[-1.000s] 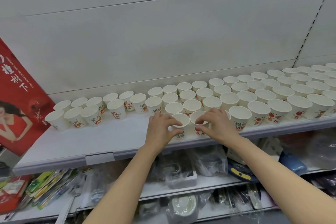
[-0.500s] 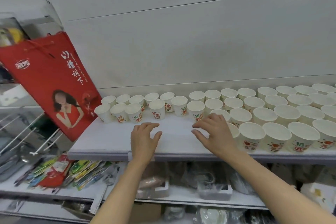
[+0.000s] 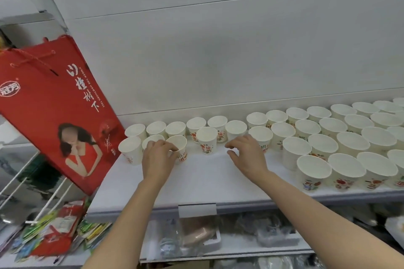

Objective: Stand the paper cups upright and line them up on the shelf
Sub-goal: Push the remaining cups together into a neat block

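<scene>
Several white paper cups with red print stand upright in rows along the white shelf (image 3: 205, 183), from the left end to the right edge of view. My left hand (image 3: 158, 159) grips a paper cup (image 3: 180, 148) by its rim and side in the front row near the left end; that cup tilts slightly. Another cup (image 3: 153, 138) is partly hidden behind my fingers. My right hand (image 3: 246, 155) hovers with fingers spread and curled, holding nothing, just in front of a cup (image 3: 261, 137) and to the right of a cup (image 3: 206, 140) that stands alone.
A red gift bag (image 3: 50, 102) leans against the shelf's left end, next to the leftmost cups. A blank price tag holder (image 3: 196, 209) sits on the shelf's front edge. Bagged goods fill the lower shelves. The white back wall (image 3: 218, 50) rises behind the cups.
My left hand moved from lying flat on the bare shelf to the left front cups and closed on one. My right hand lifted and curled. The view has drawn closer to the shelf.
</scene>
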Available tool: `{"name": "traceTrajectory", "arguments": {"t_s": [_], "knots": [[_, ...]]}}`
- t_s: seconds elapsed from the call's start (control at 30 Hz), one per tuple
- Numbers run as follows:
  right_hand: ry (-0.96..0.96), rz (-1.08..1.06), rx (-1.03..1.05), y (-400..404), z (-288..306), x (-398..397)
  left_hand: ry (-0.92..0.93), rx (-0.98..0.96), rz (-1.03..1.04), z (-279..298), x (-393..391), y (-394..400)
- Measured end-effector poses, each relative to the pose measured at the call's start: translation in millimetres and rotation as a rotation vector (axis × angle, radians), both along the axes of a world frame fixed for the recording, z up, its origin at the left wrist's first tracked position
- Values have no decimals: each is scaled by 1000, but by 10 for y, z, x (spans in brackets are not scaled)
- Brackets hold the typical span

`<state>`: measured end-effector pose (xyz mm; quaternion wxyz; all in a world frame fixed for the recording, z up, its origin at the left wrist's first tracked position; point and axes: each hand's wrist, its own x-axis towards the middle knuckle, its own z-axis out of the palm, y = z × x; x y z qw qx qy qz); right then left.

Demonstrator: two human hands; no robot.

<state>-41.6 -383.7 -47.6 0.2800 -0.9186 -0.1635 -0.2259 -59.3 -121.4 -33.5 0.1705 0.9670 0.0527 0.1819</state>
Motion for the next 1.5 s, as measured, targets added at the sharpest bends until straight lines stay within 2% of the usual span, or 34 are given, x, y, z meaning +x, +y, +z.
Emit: {"name": "traceTrajectory", "arguments": {"t_s": [0.27,0.37,0.5,0.57,0.73,0.8,0.97,1.03,1.1,1.2,1.37,1.43,1.5], "knots": [[-118,-245,-25,-376,78,93,-222,-123,-298,124,-178,-103],[-133,-285,-121,-569,87,75,-155,-149,-505,126,-181,-377],[-43,-293,-194,-691,195,52,-33,-199,-616,148,-39,-742],[7,-196,-81,-663,304,-11,17,-271,-667,172,0,-877],[358,132,501,-665,481,-276,86,-462,-735,272,45,-1033],[374,163,564,-728,474,-394,130,-483,-750,314,55,-1075],[177,159,317,-867,604,-448,240,-434,-839,385,121,-1274],[217,131,324,-964,655,-433,255,-451,-836,422,194,-1329],[268,87,326,-1065,684,-422,225,-441,-745,450,335,-1327],[275,13,220,-1156,676,-388,137,-228,-535,438,622,-1319],[183,19,-133,-1077,597,-371,116,185,-484,400,873,-1550],[170,15,-237,-1045,537,-376,110,253,-455,376,929,-1628],[133,10,-274,-1055,461,-378,97,242,-407,343,962,-1669]]}}
